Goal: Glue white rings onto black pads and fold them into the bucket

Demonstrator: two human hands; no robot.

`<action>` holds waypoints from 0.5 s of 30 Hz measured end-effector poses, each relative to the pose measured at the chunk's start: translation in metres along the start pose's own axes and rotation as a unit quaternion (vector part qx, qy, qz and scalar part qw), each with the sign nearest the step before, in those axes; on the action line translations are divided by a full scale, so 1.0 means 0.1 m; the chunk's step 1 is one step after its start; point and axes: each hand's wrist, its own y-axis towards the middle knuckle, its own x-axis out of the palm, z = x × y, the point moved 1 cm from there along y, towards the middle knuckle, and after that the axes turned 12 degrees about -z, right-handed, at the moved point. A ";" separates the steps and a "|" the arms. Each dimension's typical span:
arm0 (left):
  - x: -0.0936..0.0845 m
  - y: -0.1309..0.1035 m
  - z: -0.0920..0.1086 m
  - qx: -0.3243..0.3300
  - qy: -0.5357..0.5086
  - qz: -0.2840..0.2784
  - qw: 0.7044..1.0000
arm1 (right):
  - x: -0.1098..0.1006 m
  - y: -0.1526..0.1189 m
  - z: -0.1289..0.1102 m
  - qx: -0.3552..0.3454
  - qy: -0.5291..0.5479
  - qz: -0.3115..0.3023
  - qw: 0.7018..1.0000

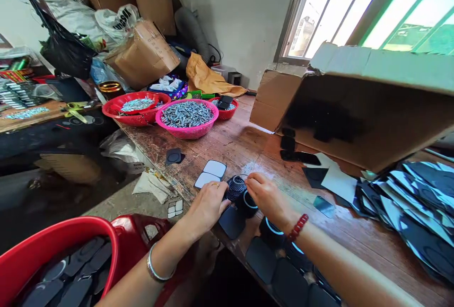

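My left hand (pixel 210 203) is closed around the side of a stack of thin dark rings (pixel 236 187) near the table's front edge. At the stack's right side my right hand (pixel 266 196) pinches what looks like a thin ring, mostly hidden by the fingertips. Just below the stack lies a black rounded-square pad (pixel 232 222). A dark piece with a pale blue ring (pixel 250 200) sits under my right hand. More such pieces and black pads (pixel 289 281) line the table edge, partly covered by my right forearm. Two white rounded squares (pixel 214 168) lie beyond my left hand.
A pink basin (pixel 187 132) of small metal parts stands between red basins (pixel 117 106) at the back left. An open cardboard box (pixel 275 101) is at the back right, beside piled black sheets (pixel 422 212). A red tub (pixel 113 241) of black pads is lower left.
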 end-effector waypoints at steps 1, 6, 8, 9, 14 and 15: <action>0.01 0.00 -0.01 -0.001 0.000 0.001 1.000 | 0.04 0.02 -0.01 -0.003 -0.012 -0.008 1.000; 0.07 0.01 -0.04 -0.008 0.001 0.006 1.000 | 0.15 0.04 -0.04 -0.016 -0.062 -0.050 0.997; 0.08 0.02 -0.03 -0.007 0.004 0.004 1.000 | 0.16 0.03 -0.06 -0.020 -0.074 -0.070 0.995; 0.08 0.02 -0.03 -0.004 0.005 0.002 1.000 | 0.15 0.03 -0.07 -0.023 -0.079 -0.081 0.993; 0.05 0.02 0.00 0.009 0.014 -0.015 1.000 | 0.13 0.05 -0.11 -0.026 -0.088 -0.123 0.988; 0.04 0.02 0.00 0.011 0.017 -0.018 1.000 | 0.13 0.06 -0.11 -0.022 -0.087 -0.125 0.988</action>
